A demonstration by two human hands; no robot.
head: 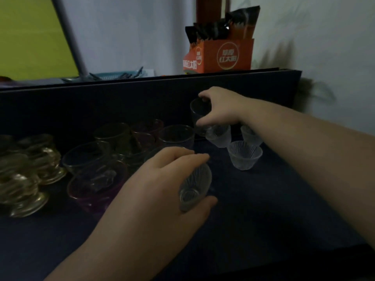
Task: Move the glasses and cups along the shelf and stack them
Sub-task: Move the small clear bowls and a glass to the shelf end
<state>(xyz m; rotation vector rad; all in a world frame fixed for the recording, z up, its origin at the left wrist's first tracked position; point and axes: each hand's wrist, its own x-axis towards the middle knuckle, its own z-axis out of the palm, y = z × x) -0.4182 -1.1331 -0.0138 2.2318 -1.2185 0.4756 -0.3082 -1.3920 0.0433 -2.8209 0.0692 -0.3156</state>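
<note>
My left hand (162, 179) grips a small ribbed clear cup (194, 189), tilted with its base toward me, low over the dark shelf (263, 209). My right hand (221, 106) holds a tall clear glass (199, 116) by its rim and side, near the back wall. Under that hand stand three small ribbed cups: one in front (244, 155), one (219, 135) touching the tall glass, one (250, 134) partly hidden by my forearm. Several clear and tinted glasses (113, 147) crowd the shelf's middle.
Gold-coloured glass pieces (26, 175) are piled at the far left. A purple-tinted glass (95, 183) lies beside my left hand. An orange carton of sachets (221, 53) stands on the dark ledge behind, with a blue basket (115, 75) to its left.
</note>
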